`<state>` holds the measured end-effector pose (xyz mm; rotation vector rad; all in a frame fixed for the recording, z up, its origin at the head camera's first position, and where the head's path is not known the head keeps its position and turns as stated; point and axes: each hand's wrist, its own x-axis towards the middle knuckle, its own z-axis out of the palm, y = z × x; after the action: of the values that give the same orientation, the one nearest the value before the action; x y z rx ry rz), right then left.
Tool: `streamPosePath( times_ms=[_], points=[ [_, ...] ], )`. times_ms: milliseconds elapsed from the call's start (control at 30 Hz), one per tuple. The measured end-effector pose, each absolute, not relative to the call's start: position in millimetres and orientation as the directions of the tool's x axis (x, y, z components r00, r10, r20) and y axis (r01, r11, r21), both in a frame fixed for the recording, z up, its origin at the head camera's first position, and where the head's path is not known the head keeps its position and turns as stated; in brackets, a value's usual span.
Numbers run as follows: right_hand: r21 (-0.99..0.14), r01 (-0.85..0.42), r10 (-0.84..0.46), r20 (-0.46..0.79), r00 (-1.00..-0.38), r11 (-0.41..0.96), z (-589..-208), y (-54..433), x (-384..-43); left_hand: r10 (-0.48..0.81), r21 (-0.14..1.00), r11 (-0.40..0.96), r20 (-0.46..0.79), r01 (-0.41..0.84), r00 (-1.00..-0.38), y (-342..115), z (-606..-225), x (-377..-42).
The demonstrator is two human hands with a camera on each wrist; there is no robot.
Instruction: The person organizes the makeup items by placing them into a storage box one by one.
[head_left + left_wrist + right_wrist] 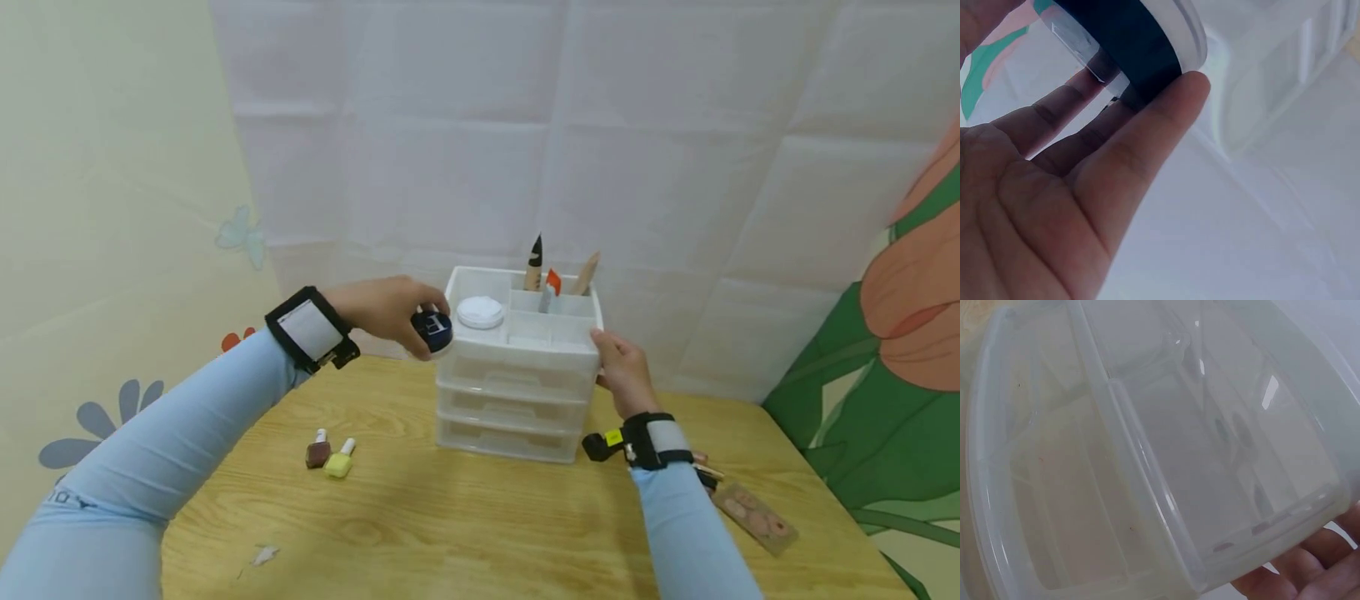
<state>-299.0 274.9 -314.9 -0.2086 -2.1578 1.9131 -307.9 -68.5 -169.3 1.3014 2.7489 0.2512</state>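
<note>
My left hand (386, 310) holds a small round jar (432, 327) with a dark blue top and a white mark, just off the left rim of a white drawer organizer (517, 360). Up close in the left wrist view, the jar (1141, 44) shows a dark band, a clear part and a white rim between thumb and fingers. My right hand (626, 371) grips the organizer's upper right corner, thumb on top. A white round case (480, 312) lies in the organizer's left top compartment. Translucent drawers (1166, 462) fill the right wrist view.
Pointed sticks (534, 271) and an orange-tipped tube (551, 287) stand in the rear compartments. Brown (318, 452) and yellow (340, 462) nail polish bottles lie at left, near a paper scrap (265, 555). A flat patterned palette (757, 518) lies at right beside my sleeve. A cloth backdrop (465, 150) hangs behind.
</note>
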Motion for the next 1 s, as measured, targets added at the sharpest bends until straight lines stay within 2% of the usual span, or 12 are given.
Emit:
streamPosePath(
  times_ms=[167,367,1000],
  points=[
    [-0.991,-0.061,0.266,0.092,-0.96,0.122,-316.4,272.9,-298.0,0.765,0.203,0.634,-0.024,0.746,-0.644,-47.6,-144.0,-320.3],
    [-0.992,-0.052,0.27,0.081,-0.959,0.112,-316.6,270.3,-296.8,0.743,0.212,0.661,-0.046,0.72,-0.668,-25.0,-130.8,-339.2],
    [-0.992,-0.059,0.269,0.088,-0.959,0.113,-317.2,264.3,-293.9,0.601,0.251,0.791,-0.151,0.558,-0.785,19.5,-153.5,-396.6]
  ],
)
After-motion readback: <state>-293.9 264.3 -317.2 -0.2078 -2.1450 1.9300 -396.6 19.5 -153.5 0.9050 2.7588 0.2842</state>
